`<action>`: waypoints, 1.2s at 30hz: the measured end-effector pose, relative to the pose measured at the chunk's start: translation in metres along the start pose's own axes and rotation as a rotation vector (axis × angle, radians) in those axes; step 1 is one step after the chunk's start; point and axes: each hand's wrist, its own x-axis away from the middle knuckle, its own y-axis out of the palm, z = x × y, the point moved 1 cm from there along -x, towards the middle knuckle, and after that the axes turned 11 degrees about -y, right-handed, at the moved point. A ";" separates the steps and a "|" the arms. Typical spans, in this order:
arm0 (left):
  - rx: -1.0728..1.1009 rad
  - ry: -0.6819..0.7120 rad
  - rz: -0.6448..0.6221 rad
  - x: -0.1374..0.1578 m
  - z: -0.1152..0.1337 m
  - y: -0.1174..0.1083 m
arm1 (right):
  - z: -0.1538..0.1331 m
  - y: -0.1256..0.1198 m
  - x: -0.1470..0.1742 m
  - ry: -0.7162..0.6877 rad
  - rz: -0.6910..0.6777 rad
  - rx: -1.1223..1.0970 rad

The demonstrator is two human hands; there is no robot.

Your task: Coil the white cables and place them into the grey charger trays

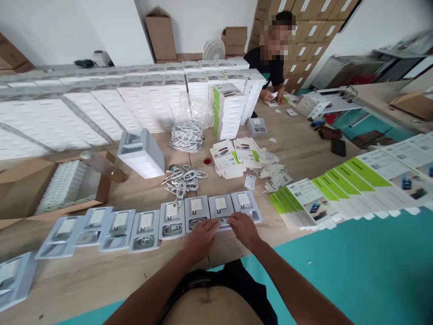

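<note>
Fingers of your left hand (202, 235) and right hand (244, 226) press flat on the grey plastic tray (221, 210) at the counter's (304, 144) near edge; shove unevenly and its coiled white cable (223, 220) may spring loose.

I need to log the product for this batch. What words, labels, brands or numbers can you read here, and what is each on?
No text can be read as it stands.
Flat carton sleeves with green bands: print blurred.
Stacked green-edged boxes: print too small.
Leaflets on the table: too small.
White cards in the grey trays by the left hand and right hand: blank or unreadable.
</note>
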 end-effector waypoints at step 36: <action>0.141 -0.723 0.178 -0.043 -0.108 -0.114 | -0.073 -0.028 -0.044 -0.045 0.198 -0.229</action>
